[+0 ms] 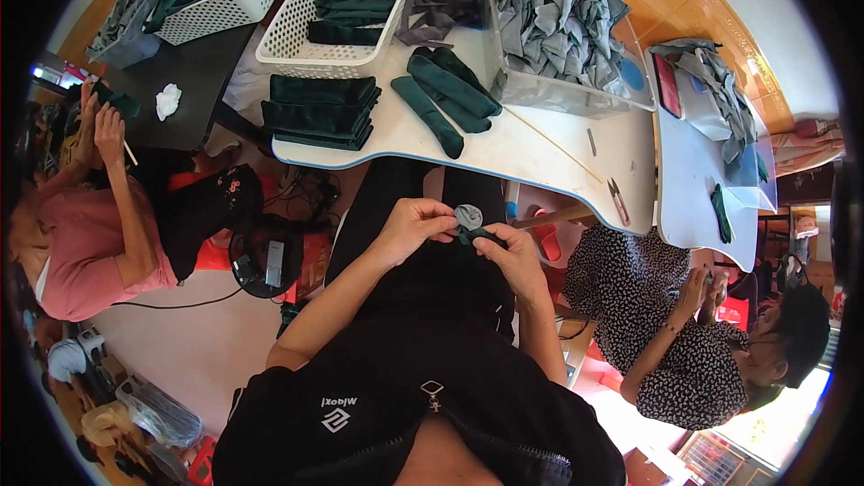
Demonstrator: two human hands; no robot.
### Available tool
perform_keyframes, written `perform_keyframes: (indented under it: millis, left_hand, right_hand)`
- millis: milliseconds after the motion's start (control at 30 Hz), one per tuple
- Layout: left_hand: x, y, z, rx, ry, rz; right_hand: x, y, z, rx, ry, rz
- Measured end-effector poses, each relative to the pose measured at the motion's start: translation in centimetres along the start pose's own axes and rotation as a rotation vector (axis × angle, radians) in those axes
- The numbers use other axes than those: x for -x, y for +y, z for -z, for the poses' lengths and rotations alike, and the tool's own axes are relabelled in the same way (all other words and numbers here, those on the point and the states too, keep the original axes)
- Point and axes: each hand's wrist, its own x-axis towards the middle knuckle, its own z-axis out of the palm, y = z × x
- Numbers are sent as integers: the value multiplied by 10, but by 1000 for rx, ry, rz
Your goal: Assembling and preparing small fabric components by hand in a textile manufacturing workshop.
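Workroom: tan wooden panelling (670,4) backs a white table (517,157) with a blue edge, a co-worker seated on either side.
Velvet piece: small dark green velvet piece (477,236) with a round grey face (468,215), held up over the person's black-clad lap, just short of the table and touching nothing but the hands.
Left hand: the left hand (416,229), its grip closed on the left rim of the grey round; thumb and fingertips meet at the fabric.
Right hand: the right hand (515,256), its grip pinched on the green part, thumb and forefinger together.
Lie of the piece: between the two hands, grey face turned up toward the head; the green part runs rightward from beneath it. Left hand is nearer the round, right hand nearer the green end.
Table, near edge: open-bladed thread snips (619,202) at right, well apart from the right hand; a thin wooden stick (558,148) slants beside them.
Table, middle: stacked green velvet pieces (319,117) at left; loose green velvet tubes (450,94) beside them.
Table, back: white perforated basket (310,63) of green velvet; clear plastic bin (531,90) heaped with grey fabric pieces (558,18).
Flanks: co-worker in pink (108,243) at left, co-worker in a patterned dress (693,369) at right.
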Motion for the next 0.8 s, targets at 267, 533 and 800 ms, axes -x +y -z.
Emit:
perform_keyframes:
  millis: [267,533,800]
  left_hand:
    - [9,90,-6,-462,33,-186]
    - [-56,236,-29,-883,386,-610]
    - [-2,192,-62,-1138,253,-685]
  right_hand:
    - [23,-31,98,3,185,2]
    - [-29,-117,79,171,242,370]
    - [-143,-316,116,616,580,668]
